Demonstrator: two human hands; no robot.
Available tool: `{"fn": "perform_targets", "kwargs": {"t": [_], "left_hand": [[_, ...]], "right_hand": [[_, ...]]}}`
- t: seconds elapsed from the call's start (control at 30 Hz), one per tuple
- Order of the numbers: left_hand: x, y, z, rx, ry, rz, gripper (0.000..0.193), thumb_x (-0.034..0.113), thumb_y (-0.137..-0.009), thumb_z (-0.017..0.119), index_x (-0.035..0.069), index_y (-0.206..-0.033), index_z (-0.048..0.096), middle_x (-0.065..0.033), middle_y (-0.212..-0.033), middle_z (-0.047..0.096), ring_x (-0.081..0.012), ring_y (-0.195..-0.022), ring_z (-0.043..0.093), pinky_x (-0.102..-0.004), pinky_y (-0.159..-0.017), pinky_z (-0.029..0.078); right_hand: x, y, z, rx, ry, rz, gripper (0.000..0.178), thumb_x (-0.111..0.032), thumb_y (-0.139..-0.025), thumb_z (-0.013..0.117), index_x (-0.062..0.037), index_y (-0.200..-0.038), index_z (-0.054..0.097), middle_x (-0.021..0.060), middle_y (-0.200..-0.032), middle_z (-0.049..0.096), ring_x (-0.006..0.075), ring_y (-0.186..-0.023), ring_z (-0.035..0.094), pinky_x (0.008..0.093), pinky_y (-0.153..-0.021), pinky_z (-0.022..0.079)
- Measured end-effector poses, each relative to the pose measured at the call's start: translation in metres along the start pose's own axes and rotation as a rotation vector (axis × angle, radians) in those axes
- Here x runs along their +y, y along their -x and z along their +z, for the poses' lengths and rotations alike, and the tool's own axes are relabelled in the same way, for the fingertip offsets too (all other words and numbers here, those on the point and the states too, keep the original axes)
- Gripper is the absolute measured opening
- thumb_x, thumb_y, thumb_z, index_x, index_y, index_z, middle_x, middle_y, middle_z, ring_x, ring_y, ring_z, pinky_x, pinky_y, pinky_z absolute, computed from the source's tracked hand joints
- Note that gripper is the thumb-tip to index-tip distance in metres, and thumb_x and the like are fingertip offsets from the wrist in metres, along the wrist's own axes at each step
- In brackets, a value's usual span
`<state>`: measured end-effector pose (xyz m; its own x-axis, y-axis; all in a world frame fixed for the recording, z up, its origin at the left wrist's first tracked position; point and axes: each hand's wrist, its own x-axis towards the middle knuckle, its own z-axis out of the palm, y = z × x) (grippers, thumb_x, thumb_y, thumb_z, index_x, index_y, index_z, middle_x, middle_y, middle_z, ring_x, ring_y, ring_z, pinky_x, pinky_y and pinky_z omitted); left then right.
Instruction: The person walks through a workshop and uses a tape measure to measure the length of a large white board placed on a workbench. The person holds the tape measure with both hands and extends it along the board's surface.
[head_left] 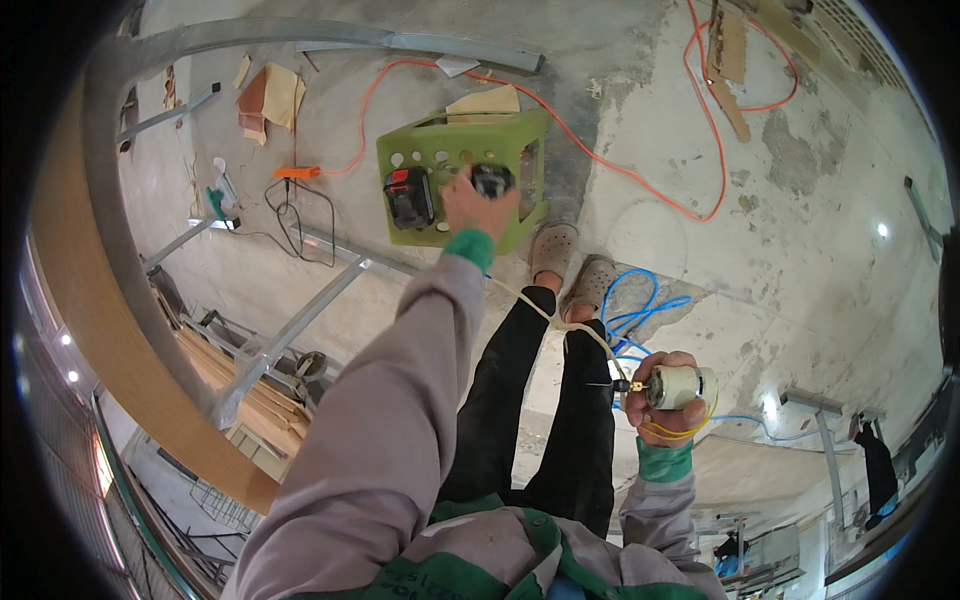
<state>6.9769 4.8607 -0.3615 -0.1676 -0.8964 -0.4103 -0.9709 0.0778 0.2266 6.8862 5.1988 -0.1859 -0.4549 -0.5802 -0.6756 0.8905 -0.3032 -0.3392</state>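
My left hand point(478, 207) reaches over a green plastic stool point(520, 222) with round holes in its top. Its fingers curl around a black object point(492, 180) on the stool; the hand partly covers it, and its kind is unclear. Beside it lies a black battery pack point(408, 200) with a red patch. Lower right, my right hand point(668, 408) grips a white cylinder point(676, 387) with a brass-coloured piece and a thin dark rod at its left end. Yellow wires point(690, 432) loop around that hand. A cream cable point(575, 326) runs from near the stool towards the cylinder.
My feet in clogs point(556, 248) stand just right of the stool. A blue hose point(645, 312) lies coiled beside them. An orange cord point(570, 125) crosses the concrete floor to an orange connector point(297, 173). Metal bars point(290, 330) and a wooden edge point(120, 300) lie left.
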Motion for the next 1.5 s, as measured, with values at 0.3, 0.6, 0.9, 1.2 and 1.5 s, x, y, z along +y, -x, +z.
{"fn": "perform_targets", "kwargs": {"t": [0.3, 0.6, 0.9, 1.2, 1.5], "left_hand": [[-0.126, 0.000, -0.040, 0.260, 0.434, -0.279, 0.090, 0.031, -0.074, 0.088, -0.004, -0.144, 0.045, -0.0246, -0.131, 0.056, -0.0389, -0.121, 0.061, -0.0435, -0.102, 0.053], [-0.116, -0.043, -0.036, 0.114, 0.144, -0.380, 0.093, 0.046, -0.067, 0.094, -0.002, -0.135, 0.053, -0.0230, -0.124, 0.066, -0.0409, -0.115, 0.067, -0.0492, -0.100, 0.054], [-0.067, 0.123, -0.069, -0.574, 0.947, -0.383, 0.045, 0.044, -0.083, 0.087, 0.004, -0.101, 0.077, -0.0037, -0.087, 0.074, -0.0142, -0.072, 0.070, -0.0311, -0.065, 0.056], [-0.113, 0.369, -0.335, -0.963, 0.744, -0.052, 0.105, 0.041, -0.069, 0.095, -0.005, -0.151, 0.048, -0.0187, -0.133, 0.065, -0.0266, -0.120, 0.065, -0.0396, -0.109, 0.050], [-0.223, 0.506, -0.501, -0.278, 0.963, -0.190, 0.088, 0.031, -0.062, 0.092, -0.001, -0.137, 0.059, -0.0077, -0.119, 0.066, -0.0198, -0.108, 0.064, -0.0343, -0.099, 0.051]], "right_hand": [[-0.020, -0.025, 0.015, 0.076, 0.130, -0.042, 0.082, -0.049, -0.069, 0.096, -0.0022, -0.125, 0.058, 0.0251, -0.108, 0.067, 0.0299, -0.072, 0.075, 0.0378, -0.050, 0.065], [-0.015, -0.018, 0.039, 0.062, 0.227, -0.057, 0.077, -0.052, -0.074, 0.088, -0.0040, -0.126, 0.057, 0.0209, -0.101, 0.065, 0.0273, -0.069, 0.070, 0.0362, -0.051, 0.063], [-0.060, 0.048, 0.115, -0.132, 0.465, -0.243, 0.087, -0.077, -0.077, 0.080, -0.0013, -0.115, 0.058, 0.0182, -0.092, 0.065, 0.0253, -0.060, 0.069, 0.0349, -0.050, 0.061], [-0.022, 0.034, 0.252, -0.532, 0.193, 0.037, 0.085, -0.060, -0.096, 0.067, 0.0061, -0.148, 0.053, 0.0298, -0.165, 0.041, 0.0391, -0.155, 0.038, 0.0501, -0.126, 0.038], [0.103, 0.032, 0.413, -0.487, 0.567, -0.027, 0.081, -0.032, -0.091, 0.084, 0.0047, -0.155, 0.050, 0.0102, -0.131, 0.067, 0.0177, -0.122, 0.063, 0.0282, -0.107, 0.048]]}}
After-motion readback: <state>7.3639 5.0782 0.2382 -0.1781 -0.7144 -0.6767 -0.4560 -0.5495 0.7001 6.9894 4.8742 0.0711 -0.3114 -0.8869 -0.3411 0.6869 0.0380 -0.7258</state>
